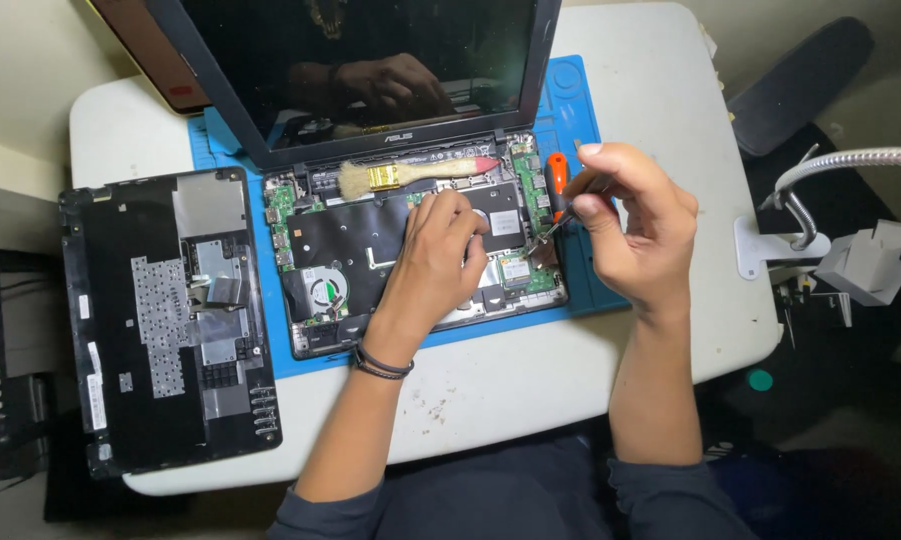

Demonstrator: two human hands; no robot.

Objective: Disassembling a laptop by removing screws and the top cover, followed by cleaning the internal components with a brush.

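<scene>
White desk [530, 385] fills the lower middle of the frame, and both forearms reach up across it from the bottom edge. Left hand [438, 262], a dark band at its wrist, rests palm-down with fingers curled on the black shield of the opened laptop base [342, 250], steadying it at frame centre. Right hand [638, 228] is closed in a pinch around an orange-handled screwdriver [556, 180], the tip angled down and left onto the small green card [518, 270] at the base's right side, just beside the left fingertips.

By the look of it, the step in hand is working a screw at that card. The next move seems to call for keeping the tip square in the screw head and the board held firm, since a slip would land on bare circuitry.

Behind the hands a wooden-handled brush [410, 175] lies across the base near the hinge, all of it on a blue mat [580, 110]. At centre left lies the removed black bottom cover [165, 320], inside up. Farthest, the dark screen [360, 60] leans back at upper centre.
</scene>
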